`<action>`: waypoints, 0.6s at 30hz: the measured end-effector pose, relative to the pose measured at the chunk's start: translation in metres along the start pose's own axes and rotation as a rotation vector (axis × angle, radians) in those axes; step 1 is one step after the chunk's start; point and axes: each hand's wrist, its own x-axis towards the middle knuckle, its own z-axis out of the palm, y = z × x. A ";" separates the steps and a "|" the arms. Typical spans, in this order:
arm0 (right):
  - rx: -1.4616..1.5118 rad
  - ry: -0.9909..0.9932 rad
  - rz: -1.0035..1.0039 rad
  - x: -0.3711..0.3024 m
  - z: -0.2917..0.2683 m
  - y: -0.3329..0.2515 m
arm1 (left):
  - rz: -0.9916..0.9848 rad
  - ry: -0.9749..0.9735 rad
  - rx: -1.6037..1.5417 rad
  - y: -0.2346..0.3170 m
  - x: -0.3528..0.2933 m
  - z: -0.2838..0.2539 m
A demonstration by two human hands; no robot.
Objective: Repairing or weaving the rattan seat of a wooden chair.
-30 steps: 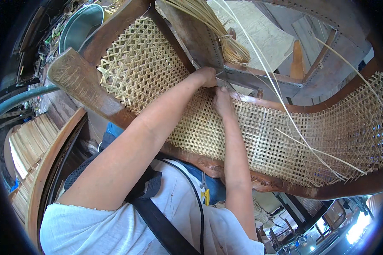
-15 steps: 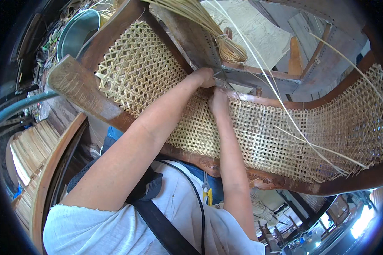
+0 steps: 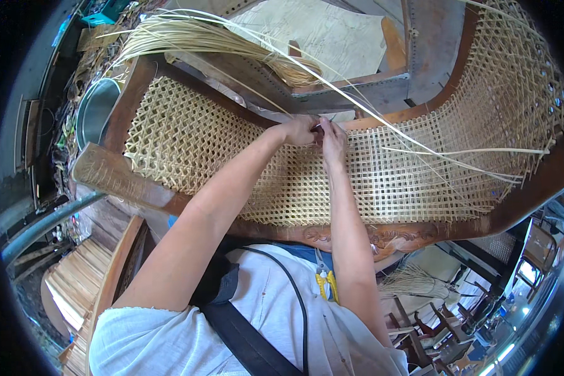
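Note:
A woven cane panel [image 3: 282, 188] fills a curved brown wooden frame [image 3: 395, 119] lying across my lap. Both hands meet at the panel's far rail, fingers pinched together. A thin cane strand runs from the upper left down to my left hand [image 3: 302, 130], which is closed on it. Right beside it, my right hand [image 3: 334, 143] is closed too, its fingertips almost touching the left ones; what lies in them is too small to make out. Long loose pale strands [image 3: 370, 111] trail over the right half of the weave.
A bundle of cane strands [image 3: 188, 36] rests beyond the panel on another wooden frame with drilled holes. A bucket [image 3: 98, 109] stands at the far left. Yellow-handled pliers [image 3: 326, 283] sit by my waist. Wooden chairs [image 3: 445, 329] stand at the lower right.
The view has shifted, showing more of the strand bundle and the right of the panel. My hands stay together at the far rail, the right now turned with fingers up against the left.

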 end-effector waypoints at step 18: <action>-0.301 -0.255 0.620 -0.027 0.012 -0.015 | -0.058 -0.043 0.147 -0.076 0.021 0.013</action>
